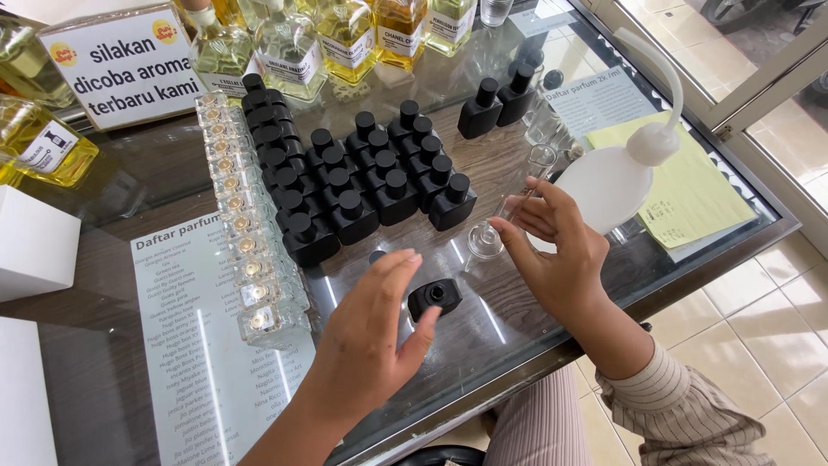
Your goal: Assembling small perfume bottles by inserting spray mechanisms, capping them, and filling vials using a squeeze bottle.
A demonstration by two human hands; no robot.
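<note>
On the near edge of the glass counter [129,198], my left hand [375,332] hovers with a wide, empty grip over a small black bottle [435,298], uncapped, its mouth facing up. My right hand [556,250] pinches a slim glass cylinder [513,203] upright just right of it, likely to keep it steady. Farther off stand rows of capped black bottles [362,185] and clear bottles [241,224]. A tiled floor [759,328] lies to the right.
</note>
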